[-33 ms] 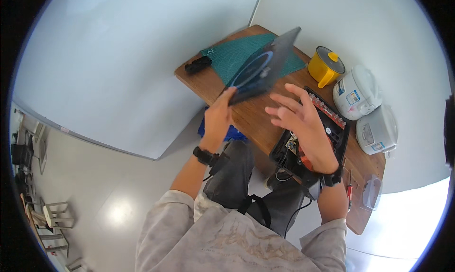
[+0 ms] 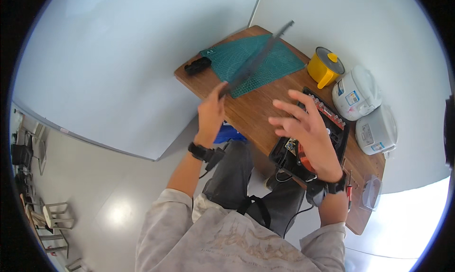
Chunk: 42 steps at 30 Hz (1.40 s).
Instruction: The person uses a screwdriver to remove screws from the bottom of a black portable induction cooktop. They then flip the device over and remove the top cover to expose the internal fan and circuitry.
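My left hand (image 2: 211, 114) pinches the near end of a flat black glass cooktop panel (image 2: 258, 58). The panel is raised over the green cutting mat (image 2: 286, 65) and turned almost edge-on, so its face barely shows. Fingers spread and holding nothing, my right hand (image 2: 310, 134) hovers above the opened black base of an induction cooker (image 2: 279, 153). Inside that base are a copper coil (image 2: 303, 159), partly hidden by my right hand, and a small circuit board (image 2: 290, 145). A red strip (image 2: 327, 111) set with small pale pieces runs along its far part.
A yellow lidded pot (image 2: 327, 65) and two white rice cookers (image 2: 355, 92) (image 2: 377, 129) line the table's right side. A red-handled screwdriver (image 2: 350, 193) and a clear plastic box (image 2: 372, 193) lie near the right end. A black object (image 2: 198, 65) sits at the far left corner.
The panel has turned from showing its blue-ringed face to nearly edge-on. My left hand has shifted slightly left with it, and my right hand has moved a little right and down.
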### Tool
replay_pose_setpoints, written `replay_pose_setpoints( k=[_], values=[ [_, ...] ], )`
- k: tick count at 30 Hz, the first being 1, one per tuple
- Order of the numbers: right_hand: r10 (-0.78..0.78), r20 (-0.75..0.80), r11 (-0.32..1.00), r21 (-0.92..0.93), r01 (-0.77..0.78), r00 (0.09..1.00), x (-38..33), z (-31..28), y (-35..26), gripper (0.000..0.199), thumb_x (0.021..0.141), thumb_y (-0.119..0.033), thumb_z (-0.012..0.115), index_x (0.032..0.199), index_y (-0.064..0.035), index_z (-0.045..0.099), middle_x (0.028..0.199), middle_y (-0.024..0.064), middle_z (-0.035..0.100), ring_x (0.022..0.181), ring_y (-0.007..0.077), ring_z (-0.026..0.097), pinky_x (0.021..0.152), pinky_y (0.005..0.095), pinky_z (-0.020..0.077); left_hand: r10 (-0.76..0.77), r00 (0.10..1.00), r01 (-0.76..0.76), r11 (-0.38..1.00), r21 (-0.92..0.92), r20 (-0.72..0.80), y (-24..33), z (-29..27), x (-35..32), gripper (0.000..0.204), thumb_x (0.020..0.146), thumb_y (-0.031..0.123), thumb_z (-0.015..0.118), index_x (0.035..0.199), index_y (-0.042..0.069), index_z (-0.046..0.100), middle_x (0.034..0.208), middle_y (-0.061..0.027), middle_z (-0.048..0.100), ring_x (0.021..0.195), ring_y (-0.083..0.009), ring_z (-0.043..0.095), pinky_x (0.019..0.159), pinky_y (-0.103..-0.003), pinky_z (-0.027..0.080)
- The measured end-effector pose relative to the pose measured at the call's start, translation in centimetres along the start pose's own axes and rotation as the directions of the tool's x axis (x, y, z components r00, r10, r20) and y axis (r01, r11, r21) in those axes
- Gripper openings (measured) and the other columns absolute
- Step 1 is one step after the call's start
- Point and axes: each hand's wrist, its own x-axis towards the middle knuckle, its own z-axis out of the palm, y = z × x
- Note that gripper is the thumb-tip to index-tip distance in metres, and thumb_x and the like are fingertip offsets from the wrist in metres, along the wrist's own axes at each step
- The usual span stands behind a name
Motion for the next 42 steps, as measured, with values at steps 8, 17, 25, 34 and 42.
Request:
replay_pose_setpoints(
  k=[8,17,25,34,42],
  values=[
    [0.083,0.006,0.986,-0.144,-0.082,0.996,-8.7,-4.6,0.5,0.064,0.099,0.004,0.059,0.155,-0.0066,0.030,0.144,0.0179,0.056,0.112,0.0261,0.070,0.092,0.0346,0.0565,-0.080,0.984,0.059,0.990,-0.130,-0.159,-8.6,-2.3,7.3,0.028,0.102,0.022,0.067,0.120,0.000,0.064,0.096,-0.0207,0.072,0.088,-0.0329,0.069,0.080,-0.039,0.053],
    [0.012,-0.326,0.986,-0.152,-0.065,0.945,-17.7,-7.3,1.9,0.065,0.095,0.000,0.066,0.152,-0.0046,0.034,0.138,0.0166,0.060,0.107,0.0255,0.071,0.087,0.0363,0.0591,-0.282,0.958,0.229,0.867,-0.443,-0.057,-13.6,-3.0,10.6,0.017,0.100,0.013,0.069,0.107,-0.002,0.063,0.097,-0.0032,0.067,0.087,-0.0132,0.057,0.080,-0.033,0.048],
    [0.012,-0.593,0.978,-0.160,-0.133,0.805,-25.1,-9.1,3.9,0.066,0.097,-0.019,0.071,0.151,-0.0037,0.036,0.127,0.0157,0.065,0.100,0.0222,0.070,0.083,0.0332,0.0566,-0.332,0.943,0.276,0.808,-0.521,-0.015,-17.8,-4.3,11.4,0.030,0.103,0.019,0.069,0.124,0.000,0.061,0.108,-0.0036,0.067,0.094,-0.0121,0.057,0.081,-0.032,0.050],
    [0.018,-0.715,0.968,-0.164,-0.192,0.698,-27.3,-10.0,6.4,0.056,0.100,-0.007,0.063,0.150,-0.0042,0.038,0.128,0.0132,0.065,0.103,0.0199,0.068,0.086,0.0334,0.0557,-0.507,0.841,0.539,0.757,-0.368,0.188,-19.4,-4.6,12.0,0.078,0.098,0.047,0.073,0.155,0.004,0.040,0.151,-0.0129,0.051,0.136,-0.0272,0.049,0.111,-0.050,0.041],
    [-0.148,-0.899,0.805,-0.351,-0.478,0.411,-29.9,-12.1,7.9,0.039,0.098,-0.006,0.062,0.136,-0.0034,0.054,0.113,0.0115,0.071,0.090,0.0176,0.070,0.080,0.0315,0.0574,-0.476,0.862,0.507,0.816,-0.279,0.174,-20.8,-7.0,11.2,0.065,0.103,0.035,0.067,0.153,0.004,0.041,0.147,-0.0141,0.053,0.134,-0.0233,0.050,0.110,-0.047,0.041]
  ],
)
